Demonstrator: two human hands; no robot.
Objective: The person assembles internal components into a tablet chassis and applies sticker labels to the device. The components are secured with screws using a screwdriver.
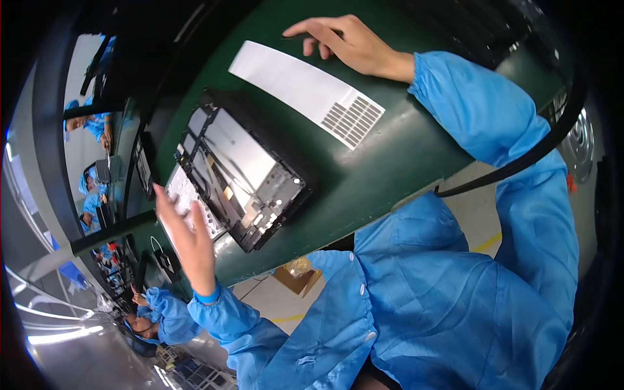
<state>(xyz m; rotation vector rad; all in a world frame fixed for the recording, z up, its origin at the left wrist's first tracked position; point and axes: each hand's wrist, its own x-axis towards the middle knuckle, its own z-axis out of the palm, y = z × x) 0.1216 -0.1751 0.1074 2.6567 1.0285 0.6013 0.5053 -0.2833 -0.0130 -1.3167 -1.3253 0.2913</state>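
My right hand (pixel 354 47) hovers over the green bench past the upper edge of a long white label sheet (pixel 292 78). Its index finger is stretched out, the other fingers loosely bent, and nothing shows in it. A grid of small grey labels (pixel 353 121) fills one end of the sheet. Beside the sheet lies a stack of black-framed device parts (pixel 240 153) with a silver panel on top and cables across it. My left hand (pixel 188 240) is raised with its fingers apart, in front of a white tray-like piece with a bumpy surface (pixel 188 188), partly hidden by the hand.
The green bench (pixel 364 188) ends at a front edge close to my body. A black hose or cable (pixel 520 166) arcs past my right arm. Below the bench stands an open cardboard box (pixel 298 278). Other people in blue work at left, one nearby person (pixel 166 316) among them.
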